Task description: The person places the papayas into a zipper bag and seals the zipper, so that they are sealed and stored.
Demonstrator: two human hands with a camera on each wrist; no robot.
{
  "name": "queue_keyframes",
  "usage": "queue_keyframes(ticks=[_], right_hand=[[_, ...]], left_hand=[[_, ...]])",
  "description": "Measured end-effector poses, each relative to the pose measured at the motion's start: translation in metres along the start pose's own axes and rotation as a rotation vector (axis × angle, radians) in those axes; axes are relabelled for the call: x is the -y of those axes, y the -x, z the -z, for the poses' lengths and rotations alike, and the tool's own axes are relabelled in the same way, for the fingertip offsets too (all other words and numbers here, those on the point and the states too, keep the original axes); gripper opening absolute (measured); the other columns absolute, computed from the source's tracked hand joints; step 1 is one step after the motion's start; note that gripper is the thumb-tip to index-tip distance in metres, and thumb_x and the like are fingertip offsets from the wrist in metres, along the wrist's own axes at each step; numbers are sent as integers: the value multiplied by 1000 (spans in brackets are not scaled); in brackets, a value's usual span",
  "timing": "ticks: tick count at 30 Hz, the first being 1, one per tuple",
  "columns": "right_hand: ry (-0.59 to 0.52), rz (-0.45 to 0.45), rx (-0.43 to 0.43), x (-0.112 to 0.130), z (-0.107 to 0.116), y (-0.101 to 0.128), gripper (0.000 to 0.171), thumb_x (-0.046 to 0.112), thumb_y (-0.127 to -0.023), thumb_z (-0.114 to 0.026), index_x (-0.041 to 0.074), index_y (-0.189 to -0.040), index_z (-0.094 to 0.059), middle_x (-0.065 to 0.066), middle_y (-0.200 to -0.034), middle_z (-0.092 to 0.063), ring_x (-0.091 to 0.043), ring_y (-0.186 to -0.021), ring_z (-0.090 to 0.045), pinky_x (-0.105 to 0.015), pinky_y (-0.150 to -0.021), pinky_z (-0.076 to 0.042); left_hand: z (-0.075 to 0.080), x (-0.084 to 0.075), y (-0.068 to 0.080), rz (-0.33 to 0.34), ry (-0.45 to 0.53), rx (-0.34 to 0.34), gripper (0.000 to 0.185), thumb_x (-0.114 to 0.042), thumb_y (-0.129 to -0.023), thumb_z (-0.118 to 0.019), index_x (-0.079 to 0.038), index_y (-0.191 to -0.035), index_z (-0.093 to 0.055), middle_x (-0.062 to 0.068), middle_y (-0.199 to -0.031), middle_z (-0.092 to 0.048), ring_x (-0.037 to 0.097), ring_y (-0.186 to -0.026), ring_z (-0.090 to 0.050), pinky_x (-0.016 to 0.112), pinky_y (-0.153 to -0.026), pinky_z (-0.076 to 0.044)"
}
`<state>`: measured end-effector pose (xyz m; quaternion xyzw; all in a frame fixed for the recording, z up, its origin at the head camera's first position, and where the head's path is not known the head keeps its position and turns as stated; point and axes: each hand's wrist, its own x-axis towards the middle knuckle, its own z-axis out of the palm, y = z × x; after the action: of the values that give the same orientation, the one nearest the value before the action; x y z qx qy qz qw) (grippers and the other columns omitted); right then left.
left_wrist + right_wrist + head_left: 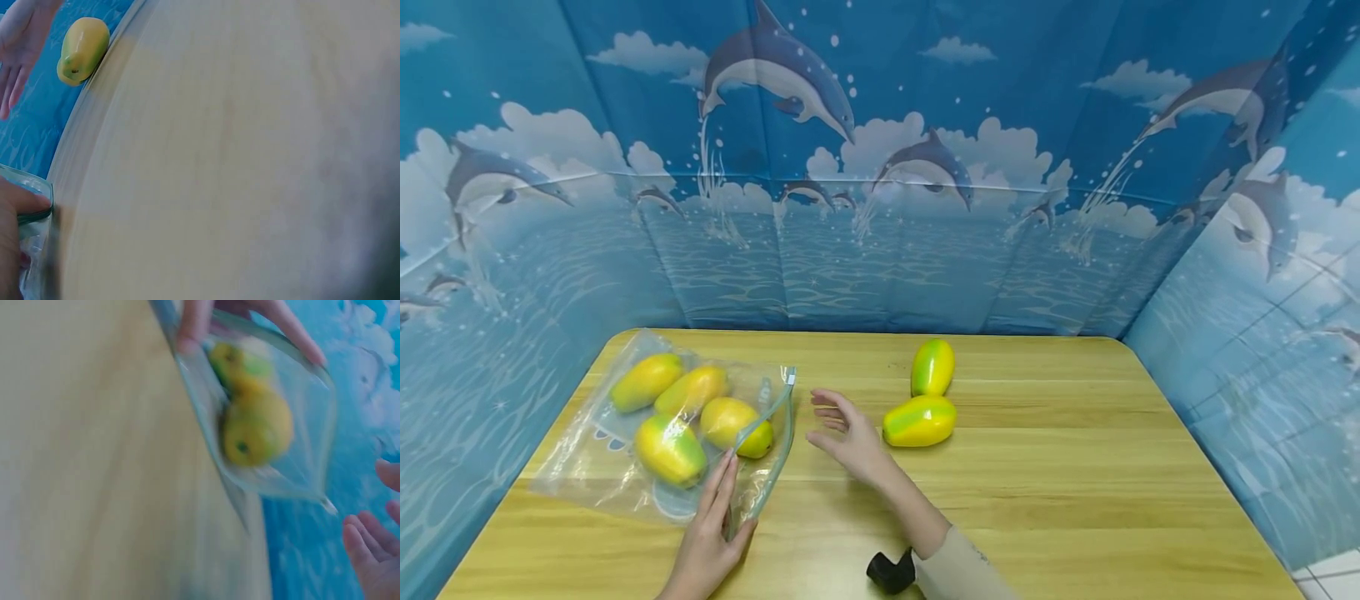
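A clear zip bag with a greenish zip edge lies on the left of the table, several yellow-green, papaya-like fruits inside it. My left hand holds the bag's mouth at its near end, fingers on the upper edge and thumb by the lower one. The mouth gapes toward the right, as the right wrist view shows. My right hand is in the air just right of the mouth, empty, fingers loosely bent. Beyond it, two more of these fruits lie close together, one lengthwise and one crosswise.
The wooden table has rounded far corners. A blue curtain printed with dolphins hangs behind it and along both sides. A black object shows at my right sleeve. White floor tiles appear at the lower right.
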<state>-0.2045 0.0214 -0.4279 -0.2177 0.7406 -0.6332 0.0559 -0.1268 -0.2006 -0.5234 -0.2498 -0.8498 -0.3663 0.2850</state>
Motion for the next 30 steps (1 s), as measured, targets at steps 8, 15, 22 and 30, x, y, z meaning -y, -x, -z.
queue_keyframes(ticks=[8,15,22,30], right_hand=[[98,22,-66,19,51,14,53,1,-82,-63,-2,-131,-42,-15,-132,-46,-31,-118,-45,-42,-101,-36],[186,27,-95,10,89,27,55,-2,-80,-64,-3,-130,-42,-17,-132,-45,-33,-118,-43,-47,-102,-34],[182,5,-123,-16,120,37,51,0,-82,-63,-3,-129,-43,-20,-131,-45,-36,-119,-41,-51,-102,-31],[246,-13,-122,-52,144,46,52,14,-82,-66,3,-129,-47,-16,-131,-47,-30,-122,-40,-48,-104,-28]], left_hand=[[-1,-1,1,-3,-17,-9,74,-45,-89,-43,11,-136,-27,22,-144,-23,6,-85,-39,7,-54,-37],[-1,0,1,-1,-26,-9,75,-46,-90,-40,11,-136,-27,22,-144,-23,9,-94,-38,7,-54,-36],[-2,-1,1,-7,-18,-8,74,-46,-90,-40,11,-137,-27,23,-144,-22,5,-117,-29,10,-62,-38],[-2,0,2,6,-29,1,73,-39,-88,-49,10,-137,-27,25,-142,-24,6,-131,-21,4,-80,-38]])
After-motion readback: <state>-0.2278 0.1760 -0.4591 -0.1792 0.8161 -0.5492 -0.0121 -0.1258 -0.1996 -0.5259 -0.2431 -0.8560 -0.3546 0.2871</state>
